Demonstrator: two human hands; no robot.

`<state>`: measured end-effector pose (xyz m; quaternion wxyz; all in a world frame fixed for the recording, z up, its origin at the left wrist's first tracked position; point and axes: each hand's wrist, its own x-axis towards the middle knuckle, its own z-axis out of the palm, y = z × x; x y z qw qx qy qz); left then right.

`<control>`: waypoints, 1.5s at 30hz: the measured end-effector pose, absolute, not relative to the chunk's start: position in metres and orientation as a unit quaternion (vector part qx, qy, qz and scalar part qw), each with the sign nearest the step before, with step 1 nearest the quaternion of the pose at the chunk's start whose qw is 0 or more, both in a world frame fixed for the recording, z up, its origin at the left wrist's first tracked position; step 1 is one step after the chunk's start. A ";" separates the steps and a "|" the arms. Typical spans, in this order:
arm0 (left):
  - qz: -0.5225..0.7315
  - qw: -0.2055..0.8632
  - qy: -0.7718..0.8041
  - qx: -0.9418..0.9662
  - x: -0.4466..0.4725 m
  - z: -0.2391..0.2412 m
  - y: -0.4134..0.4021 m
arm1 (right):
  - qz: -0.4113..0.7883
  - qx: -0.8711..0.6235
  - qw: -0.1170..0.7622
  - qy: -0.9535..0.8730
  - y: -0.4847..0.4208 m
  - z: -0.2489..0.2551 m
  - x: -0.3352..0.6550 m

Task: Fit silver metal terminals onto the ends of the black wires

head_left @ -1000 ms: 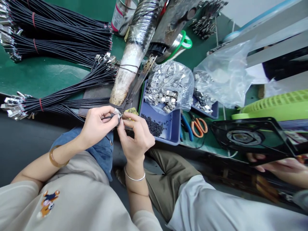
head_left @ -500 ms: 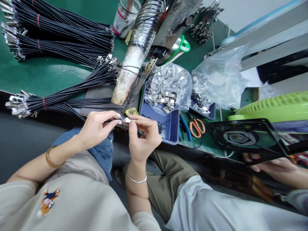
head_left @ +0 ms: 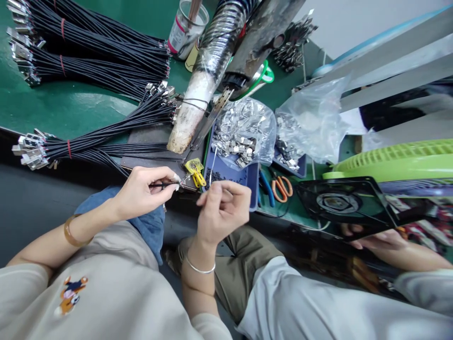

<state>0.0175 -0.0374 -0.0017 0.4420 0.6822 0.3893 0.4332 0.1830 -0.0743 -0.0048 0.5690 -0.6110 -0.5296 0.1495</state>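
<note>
My left hand [head_left: 145, 191] pinches the end of a thin black wire [head_left: 163, 185] with a small metal terminal at its tip, just in front of the bench edge. My right hand [head_left: 222, 212] is curled loosely a little to the right of it, apart from the wire, fingers closed; whether anything small is in them I cannot make out. A yellow clip [head_left: 196, 171] lies on the bench between the hands. Behind them stands a blue tray [head_left: 226, 172] with tiny black pieces.
Bundles of black wires with metal terminals [head_left: 88, 137] cover the green bench at left. Plastic bags of metal clips [head_left: 244, 132], orange-handled cutters [head_left: 281, 186], a jar [head_left: 186, 26] and a wrapped tool [head_left: 198, 94] stand behind. Another person's hand [head_left: 375, 238] holds a black fan frame [head_left: 347, 203] at right.
My right hand has let go of the wire's terminal end and moved right and down, away from my left hand. The left hand still holds the wire.
</note>
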 end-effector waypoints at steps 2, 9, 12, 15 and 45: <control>0.434 0.456 0.392 0.671 0.018 -0.004 -0.039 | 0.102 -0.611 0.530 -0.578 -0.079 -0.004 0.183; 0.401 0.429 0.362 0.724 0.013 -0.008 -0.039 | 0.149 -0.593 0.430 -0.664 -0.082 -0.005 0.178; 0.378 0.414 0.330 0.760 0.009 -0.007 -0.039 | 0.095 -0.648 0.496 -0.570 -0.076 -0.002 0.202; 0.340 0.431 0.281 0.787 0.004 -0.002 -0.035 | 0.063 -0.721 0.441 -0.531 -0.061 0.000 0.241; 0.396 0.661 0.397 0.499 0.027 -0.004 -0.015 | 0.285 -0.627 0.501 -0.523 -0.068 -0.012 0.175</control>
